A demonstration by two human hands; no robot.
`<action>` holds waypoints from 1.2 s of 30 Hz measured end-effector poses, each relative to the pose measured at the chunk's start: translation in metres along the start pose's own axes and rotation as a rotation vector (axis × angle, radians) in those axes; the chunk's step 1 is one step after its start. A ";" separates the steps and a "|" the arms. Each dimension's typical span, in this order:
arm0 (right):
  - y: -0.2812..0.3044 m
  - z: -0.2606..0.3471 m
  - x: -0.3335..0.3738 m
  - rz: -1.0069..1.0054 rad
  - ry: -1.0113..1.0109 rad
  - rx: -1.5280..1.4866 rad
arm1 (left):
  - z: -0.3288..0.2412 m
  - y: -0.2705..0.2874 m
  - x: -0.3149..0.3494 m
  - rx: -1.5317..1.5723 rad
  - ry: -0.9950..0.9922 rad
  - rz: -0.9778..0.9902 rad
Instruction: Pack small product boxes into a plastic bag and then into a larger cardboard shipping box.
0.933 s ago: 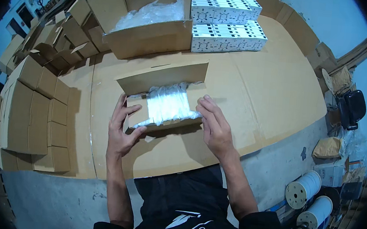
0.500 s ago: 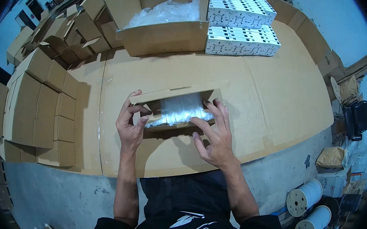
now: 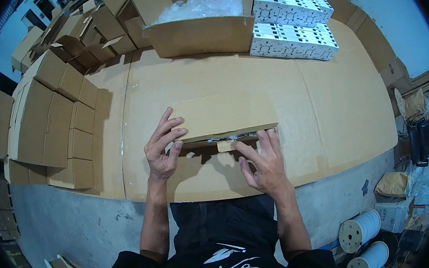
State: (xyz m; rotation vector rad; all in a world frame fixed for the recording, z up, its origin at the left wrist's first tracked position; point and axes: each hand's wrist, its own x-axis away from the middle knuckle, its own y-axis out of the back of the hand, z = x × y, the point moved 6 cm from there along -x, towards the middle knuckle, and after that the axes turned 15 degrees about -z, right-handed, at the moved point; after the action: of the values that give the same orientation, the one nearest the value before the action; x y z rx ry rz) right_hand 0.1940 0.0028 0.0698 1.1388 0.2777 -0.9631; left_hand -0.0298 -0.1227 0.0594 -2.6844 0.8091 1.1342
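Note:
A small brown cardboard box lies on the cardboard-covered table before me, its lid folded over nearly flat. Through the gap along the front edge, a strip of clear plastic wrap shows; what it wraps is hidden. A small front tab sticks out below the lid. My left hand grips the left end, fingers on the lid and thumb at the front corner. At the right front corner, my right hand holds the box, its index finger against the tab.
A large open carton with clear plastic packing stands at the back. Beside it are stacked white printed boxes. Brown boxes are stacked at the left. Cable spools sit at the lower right, off the table.
The lid has swung down toward me over the wrapped contents, which were in plain view before. Both hands stayed at the box's ends, with my right index finger now at the tab.

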 end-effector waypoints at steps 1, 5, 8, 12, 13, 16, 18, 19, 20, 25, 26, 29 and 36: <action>0.000 0.000 0.001 -0.002 0.006 0.013 | 0.001 -0.001 0.000 -0.008 0.010 0.006; 0.001 0.005 0.004 -0.019 0.031 0.036 | 0.002 -0.002 0.001 0.002 0.036 -0.004; 0.000 0.006 0.008 -0.017 0.021 0.057 | 0.004 -0.002 0.003 0.016 0.064 -0.008; 0.004 -0.001 0.012 -0.107 0.029 -0.008 | 0.004 -0.004 0.001 0.032 0.060 0.010; 0.007 -0.008 0.015 -0.170 -0.004 -0.080 | 0.004 -0.004 0.003 0.023 0.069 0.017; 0.006 -0.014 0.020 -0.305 -0.076 -0.117 | 0.006 -0.003 0.004 0.025 0.082 0.025; 0.012 -0.010 0.010 -0.308 -0.134 -0.074 | 0.008 -0.001 0.005 0.033 0.086 0.026; 0.013 -0.009 0.008 -0.292 -0.118 -0.026 | 0.008 0.000 0.006 0.024 0.092 0.014; 0.012 -0.009 0.006 -0.274 -0.103 0.022 | 0.007 0.001 0.006 0.014 0.097 0.002; 0.015 -0.017 -0.001 -0.510 -0.212 -0.062 | 0.009 0.001 0.007 -0.003 0.110 0.022; 0.016 -0.019 -0.003 -0.572 -0.242 -0.060 | 0.009 0.000 0.007 -0.003 0.103 0.024; 0.019 -0.021 -0.002 -0.629 -0.327 -0.079 | 0.010 -0.001 0.008 -0.004 0.093 0.023; 0.018 -0.037 -0.004 -0.620 -0.519 -0.253 | 0.011 -0.001 0.007 0.000 0.094 0.031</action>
State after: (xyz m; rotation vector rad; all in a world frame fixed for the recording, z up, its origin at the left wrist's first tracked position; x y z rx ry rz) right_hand 0.2155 0.0383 0.0681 0.5368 0.3232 -1.6768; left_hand -0.0319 -0.1213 0.0468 -2.7522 0.8672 1.0209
